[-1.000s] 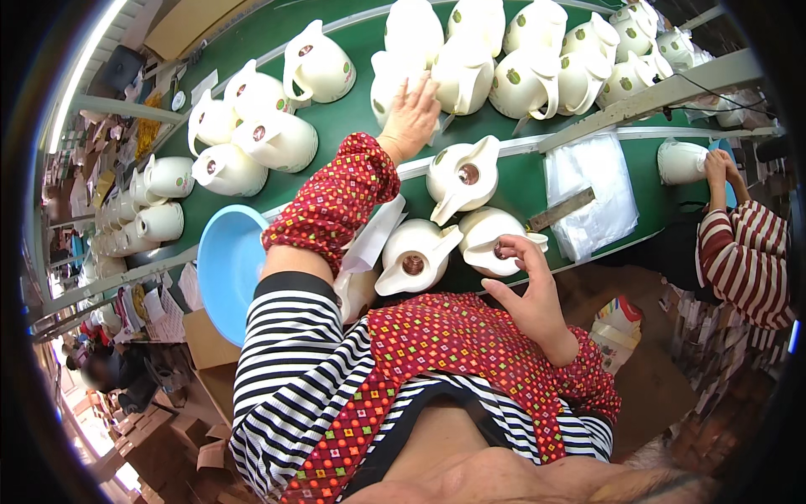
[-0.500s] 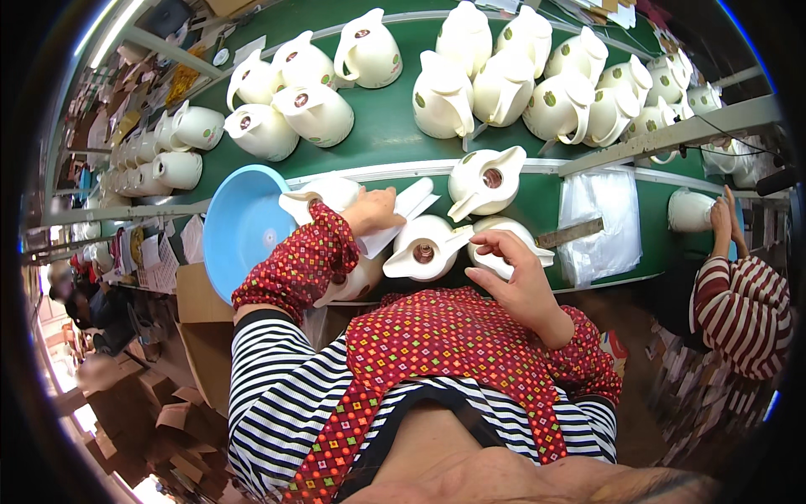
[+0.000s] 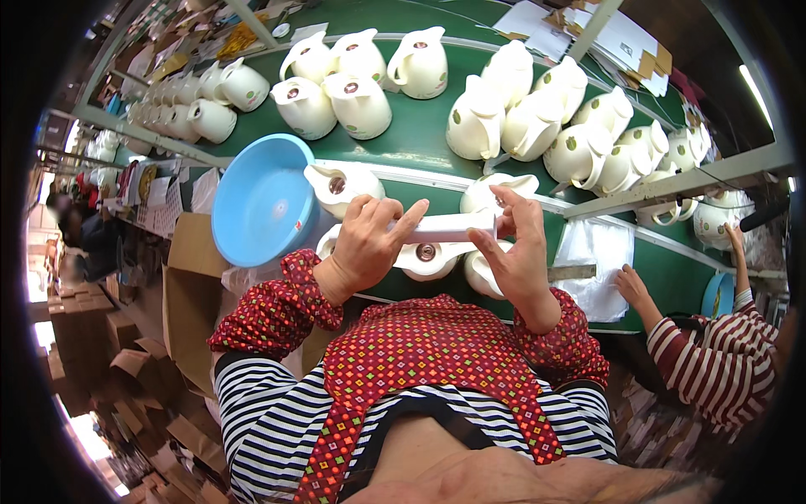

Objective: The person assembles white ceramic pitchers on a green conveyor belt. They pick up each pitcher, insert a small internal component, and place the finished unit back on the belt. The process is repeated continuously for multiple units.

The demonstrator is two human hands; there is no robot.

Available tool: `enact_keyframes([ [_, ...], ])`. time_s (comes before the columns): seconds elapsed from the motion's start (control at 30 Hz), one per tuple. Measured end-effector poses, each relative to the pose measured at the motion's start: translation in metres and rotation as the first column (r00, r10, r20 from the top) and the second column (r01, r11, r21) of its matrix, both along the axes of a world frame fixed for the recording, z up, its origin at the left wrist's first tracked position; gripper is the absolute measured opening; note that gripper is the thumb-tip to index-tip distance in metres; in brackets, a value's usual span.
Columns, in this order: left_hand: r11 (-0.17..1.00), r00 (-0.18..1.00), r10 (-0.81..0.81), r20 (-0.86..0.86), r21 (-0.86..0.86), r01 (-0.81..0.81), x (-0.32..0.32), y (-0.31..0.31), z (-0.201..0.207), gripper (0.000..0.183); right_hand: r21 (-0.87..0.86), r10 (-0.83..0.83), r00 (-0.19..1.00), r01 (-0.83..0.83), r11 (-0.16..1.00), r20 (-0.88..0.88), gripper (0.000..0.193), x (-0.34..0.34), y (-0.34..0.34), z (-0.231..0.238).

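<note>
In front of my chest a long white strip is held level, its exact kind unclear. My left hand is closed round its left end, index finger and thumb stretched along it. My right hand has thumb and fingers about the right end. Under the strip stands a cream jug with a brown round centre in its top, partly hidden by the strip and my hands. Other cream jugs stand close by: one behind my left hand, one behind the strip, and one partly under my right hand.
A blue basin stands at the left, above an open cardboard box. Clear plastic bags lie right of my right hand. Several cream jugs stand on the green table beyond a metal rail. A co-worker in striped sleeves reaches in from the right.
My left hand has brought the white strip from beside the jugs to in front of me. My right hand has come to its other end. The co-worker's hand now reaches to the plastic bags.
</note>
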State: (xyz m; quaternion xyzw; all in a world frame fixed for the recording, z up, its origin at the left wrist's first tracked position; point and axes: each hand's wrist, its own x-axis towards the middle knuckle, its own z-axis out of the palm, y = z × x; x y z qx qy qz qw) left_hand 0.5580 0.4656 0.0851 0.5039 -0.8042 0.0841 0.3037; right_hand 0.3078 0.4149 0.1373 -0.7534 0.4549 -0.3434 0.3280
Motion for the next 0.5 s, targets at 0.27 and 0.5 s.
enact_keyframes([
  [0.27, 0.995, 0.998, 0.047, 0.032, -0.084, -0.045, 0.025, 0.024, -0.004, 0.062, 0.014, 0.152, 0.987, -0.153, 0.988, 0.045, 0.042, 0.035, 0.017, 0.0],
  [0.5, 0.849, 0.904, -0.109, -0.414, 0.433, 0.301, 0.104, 0.035, 0.012, 0.076, -0.044, 0.34, 0.888, -0.344, 0.938, 0.31, 0.024, 0.082, 0.025, -0.006],
])
